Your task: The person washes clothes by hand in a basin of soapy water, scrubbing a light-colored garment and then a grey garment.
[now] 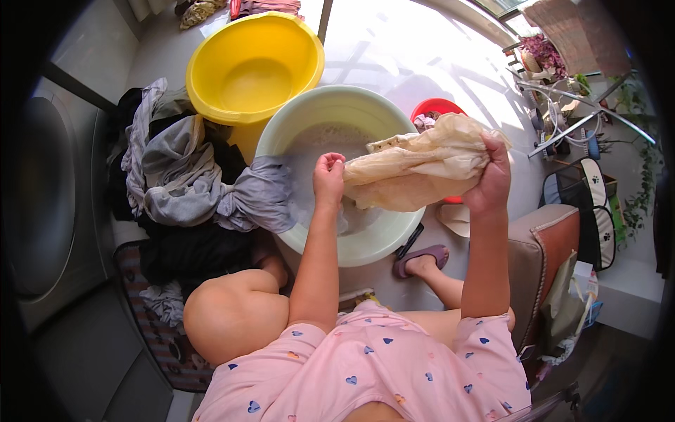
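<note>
A wet cream cloth garment (422,169) is stretched between my two hands above a pale green plastic tub (345,256). My right hand (493,174) grips its bunched right end. At the opposite end, my left hand (329,179) pinches the edge between thumb and fingers. Cloudy, sudsy water (311,140) lies in the tub, partly hidden by the garment and my left forearm. Over the tub's left rim hangs a grey-blue cloth (261,195), one end reaching the water.
A yellow basin (256,76) stands beyond the tub. Grey and black laundry (182,169) is heaped at left, near a front-loading washing machine (45,195). A red basin (435,105) holding cloth sits behind the garment. To the right are a brown padded seat (538,248) and a metal rack (580,116).
</note>
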